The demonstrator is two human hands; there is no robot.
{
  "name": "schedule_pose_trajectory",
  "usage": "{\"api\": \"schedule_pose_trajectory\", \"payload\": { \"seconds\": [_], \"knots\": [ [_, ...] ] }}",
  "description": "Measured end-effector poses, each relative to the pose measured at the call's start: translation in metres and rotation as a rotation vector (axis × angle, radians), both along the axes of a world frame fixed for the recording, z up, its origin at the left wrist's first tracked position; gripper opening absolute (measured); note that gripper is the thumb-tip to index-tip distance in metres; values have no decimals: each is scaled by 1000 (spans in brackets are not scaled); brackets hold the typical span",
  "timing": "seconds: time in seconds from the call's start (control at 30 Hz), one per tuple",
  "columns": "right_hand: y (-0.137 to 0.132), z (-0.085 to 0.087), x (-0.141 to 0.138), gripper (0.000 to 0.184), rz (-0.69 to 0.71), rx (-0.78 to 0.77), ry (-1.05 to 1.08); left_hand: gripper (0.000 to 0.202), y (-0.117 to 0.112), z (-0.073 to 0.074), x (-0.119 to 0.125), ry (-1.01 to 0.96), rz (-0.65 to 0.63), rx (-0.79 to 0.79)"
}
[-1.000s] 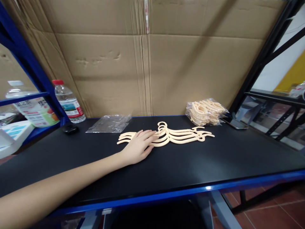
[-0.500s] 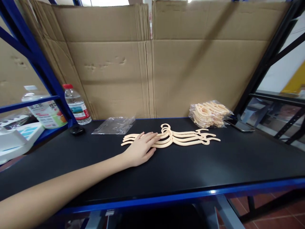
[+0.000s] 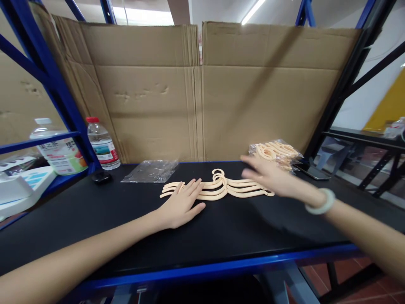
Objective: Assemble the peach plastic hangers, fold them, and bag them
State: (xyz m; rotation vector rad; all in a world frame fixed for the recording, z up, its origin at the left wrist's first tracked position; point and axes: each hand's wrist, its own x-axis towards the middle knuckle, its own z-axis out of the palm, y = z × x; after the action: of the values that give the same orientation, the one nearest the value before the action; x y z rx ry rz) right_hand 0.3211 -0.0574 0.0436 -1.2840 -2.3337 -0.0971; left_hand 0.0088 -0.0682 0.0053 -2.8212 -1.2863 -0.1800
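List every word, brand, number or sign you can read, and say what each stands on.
"果" (apparently): white-capped bottle; its other large characters are partly covered by the blue bar, and its small print is unreadable.
Red-capped bottle: label print too small and blurred to read.
Nothing else is readable.
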Motion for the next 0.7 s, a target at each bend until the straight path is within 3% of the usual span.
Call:
{"api": "schedule_pose_trajectory", "payload": {
  "seconds": [0.1,0.2,0.3,0.43,0.5,0.6,0.7],
  "knots": [
    [2,-35,-10,87,-36,-191,-161,64,6,-3,2,37,50,-34],
    [13,-62,-17,84,-84,-205,-206,61,18,-4,2,25,61,-48],
    [28,-68,-23,80,-63,-162,-196,60,29,-6,0,0,63,-27],
    [46,-42,-13,53,-39,101,-112,58,32,-7,-1,-35,69,32],
    [54,-18,12,37,-152,228,-33,55,28,-6,-2,-56,44,105],
    [58,14,75,36,-507,358,116,49,22,-5,-2,-82,-1,229],
    [53,21,150,47,-902,395,254,43,19,-5,-1,-112,-9,270]
  ]
}}
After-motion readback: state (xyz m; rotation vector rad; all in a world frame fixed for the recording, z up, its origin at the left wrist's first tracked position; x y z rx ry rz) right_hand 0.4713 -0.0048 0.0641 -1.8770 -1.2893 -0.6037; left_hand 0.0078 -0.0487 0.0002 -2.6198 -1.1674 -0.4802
